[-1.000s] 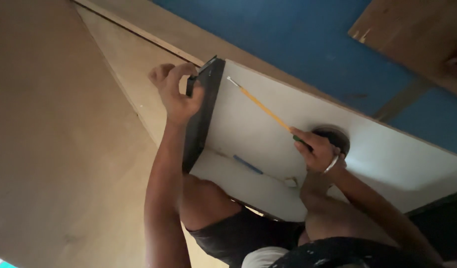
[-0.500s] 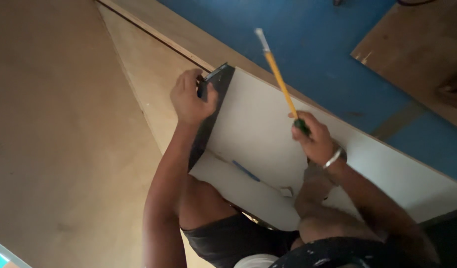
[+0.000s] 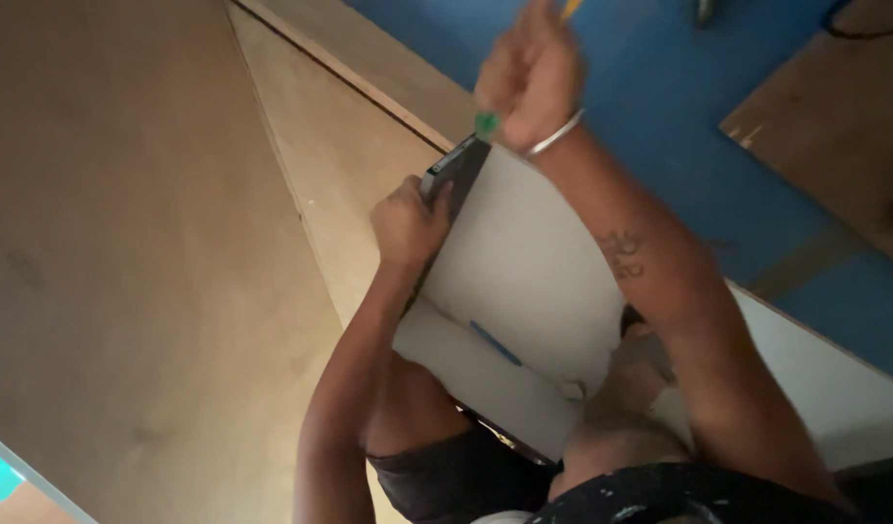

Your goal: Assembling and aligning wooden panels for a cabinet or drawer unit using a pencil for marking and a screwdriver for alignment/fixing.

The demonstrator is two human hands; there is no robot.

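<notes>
My left hand (image 3: 408,221) grips the near end of a dark, flat square tool (image 3: 453,167) that lies against the left edge of a white laminated board (image 3: 524,272). My right hand (image 3: 529,73) is raised above the board's far corner and holds a yellow pencil (image 3: 569,10) with a green end (image 3: 485,123); most of the pencil is cut off by the top of the view. A metal bangle (image 3: 555,134) sits on that wrist. A short blue mark (image 3: 495,343) shows on the board near my knee.
Large plywood sheets (image 3: 146,252) lie to the left and beyond the board. A blue floor covering (image 3: 679,107) spreads at the top right, with another plywood piece (image 3: 835,126) at the far right. My bent legs (image 3: 417,437) are under the board's near edge.
My right hand has lifted off the board with the pencil and swung up and left toward the far corner. My left hand stays on the dark tool.
</notes>
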